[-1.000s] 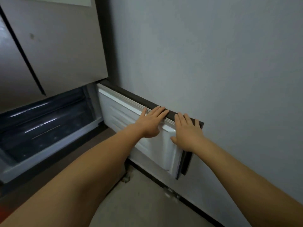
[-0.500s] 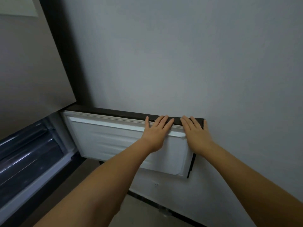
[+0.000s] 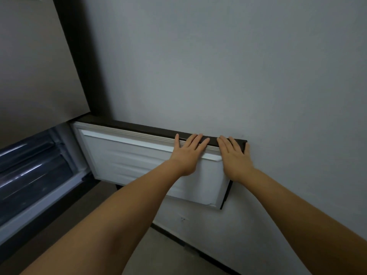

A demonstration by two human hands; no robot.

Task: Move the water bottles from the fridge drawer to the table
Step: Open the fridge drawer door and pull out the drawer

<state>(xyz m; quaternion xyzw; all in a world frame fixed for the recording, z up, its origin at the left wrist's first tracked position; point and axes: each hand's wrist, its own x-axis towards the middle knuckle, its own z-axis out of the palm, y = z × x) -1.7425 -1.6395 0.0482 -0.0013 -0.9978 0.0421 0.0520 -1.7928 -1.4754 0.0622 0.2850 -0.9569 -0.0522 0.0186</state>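
Head view, and both arms reach forward to the swung-open lower fridge door [image 3: 139,161], whose white inner liner faces the camera and whose dark outer edge runs along the top beside the grey wall [image 3: 238,66]. The left hand [image 3: 187,153] lies flat on the liner near the door's top, fingers straight and spread, fingertips over the pale gasket and onto the dark top edge. Its grip is loose and flat; nothing is held. The right hand [image 3: 235,155] sits just beside it, nearer the door's free corner, also flat with straight fingers on the dark edge, thumb out toward the wall. Again a flat, unclenched grip, pressing and not clasping. The 2 hands are close but apart, with a narrow strip of door between them.

Over on the left, the fridge drawer [image 3: 33,171] shows under the upper fridge door [image 3: 35,66]: a dark, glossy compartment with bright streaks of reflection and a pale front rail along its lower side. No water bottles can be made out inside it; the interior is too dark and shiny to tell. Below the door runs a dark skirting line and a strip of pale floor [image 3: 158,255].
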